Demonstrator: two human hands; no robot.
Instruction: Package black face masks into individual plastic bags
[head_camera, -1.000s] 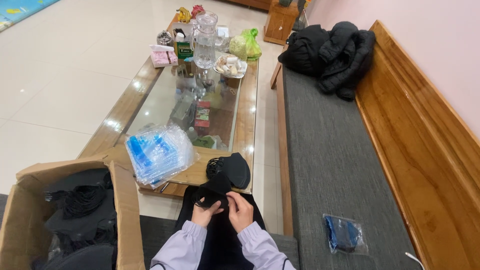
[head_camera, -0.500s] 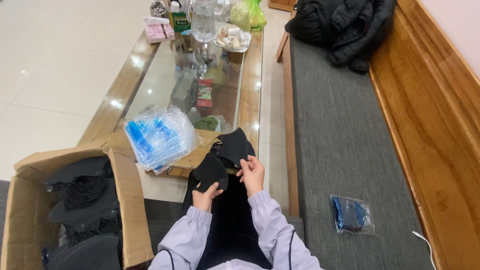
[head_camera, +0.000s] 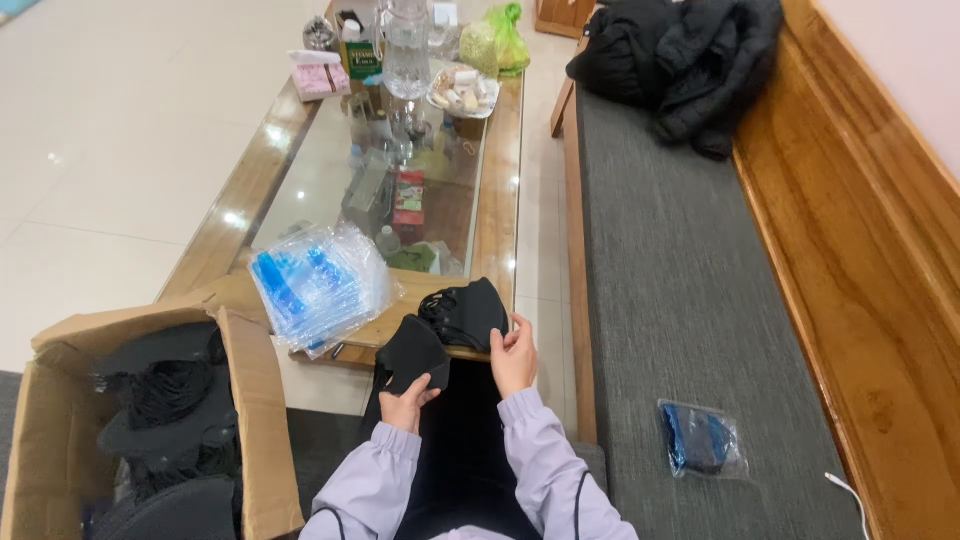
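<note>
black mask (head_camera: 410, 352) was pinched in the left hand (head_camera: 407, 405) at the bench's near edge | right hand (head_camera: 514, 352) gripped the stack of black masks (head_camera: 466, 312) (just right of it) | pile of clear packets (head_camera: 320, 285) lay left on the bench (head_camera: 497, 215) | cardboard box (head_camera: 255, 400) stood near left

A glass-topped wooden desk (head_camera: 497, 215) carries a stack of clear bags (head_camera: 320, 285), black masks (head_camera: 468, 312), a jug (head_camera: 407, 48) and a plate (head_camera: 463, 90).
</note>
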